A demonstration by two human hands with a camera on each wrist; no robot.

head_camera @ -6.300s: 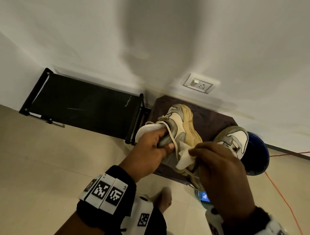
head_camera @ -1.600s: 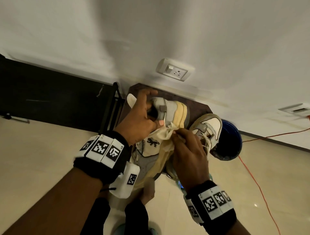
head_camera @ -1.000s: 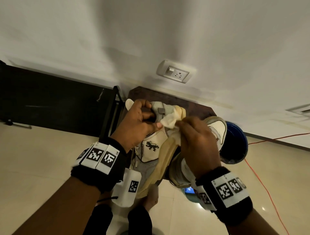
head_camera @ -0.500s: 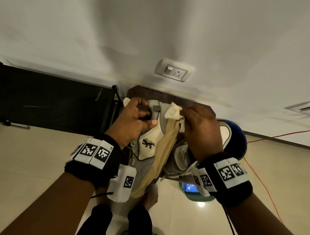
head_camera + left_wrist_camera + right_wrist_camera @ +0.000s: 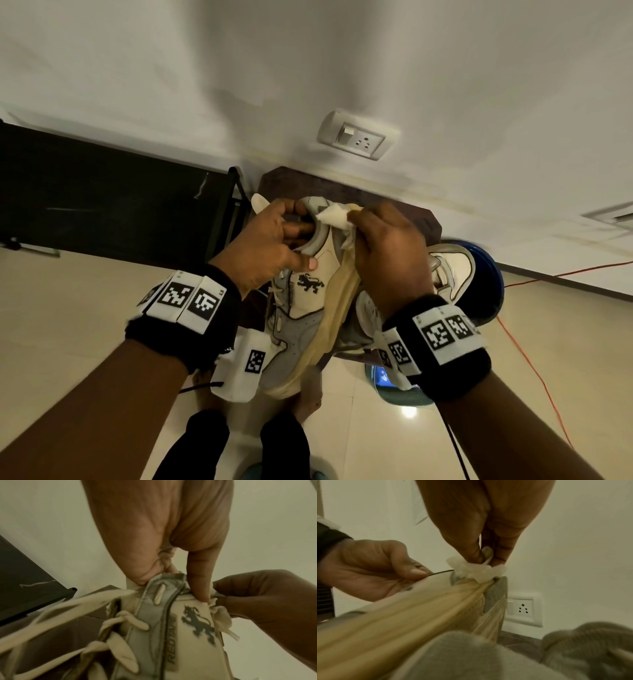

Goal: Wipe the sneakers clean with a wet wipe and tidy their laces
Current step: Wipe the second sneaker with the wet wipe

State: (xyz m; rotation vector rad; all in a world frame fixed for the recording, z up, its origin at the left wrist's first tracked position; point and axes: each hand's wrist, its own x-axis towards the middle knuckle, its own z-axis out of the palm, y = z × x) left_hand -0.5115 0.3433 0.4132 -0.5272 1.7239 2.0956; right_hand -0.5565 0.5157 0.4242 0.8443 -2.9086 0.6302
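While my left hand (image 5: 270, 246) curls round the collar of the held sneaker (image 5: 308, 308), thumb on the outer side above the lion print, fingers hooked inside the opening, the shoe hangs with its heel end up toward the wall and its toe pointing back down at me. So its long axis runs from the far edge of the dark bench (image 5: 404, 209) toward my own body. My right hand (image 5: 390, 260) pinches the bunched wet wipe (image 5: 334, 217) between thumb and fingers, pressed on the top of the heel where the yellowed sole begins. That sole edge lies directly below this grip and runs toward my right wrist, so I judge the natural stroke is a pull down along the sole toward me, with the left hand bracing against it from the opposite side. The right hand is the nearer one to the dirty rubber. The laces (image 5: 120, 623) trail loose on the left-hand side, untidied. The second sneaker (image 5: 452, 274) rests on the bench's right edge, behind my right wrist.
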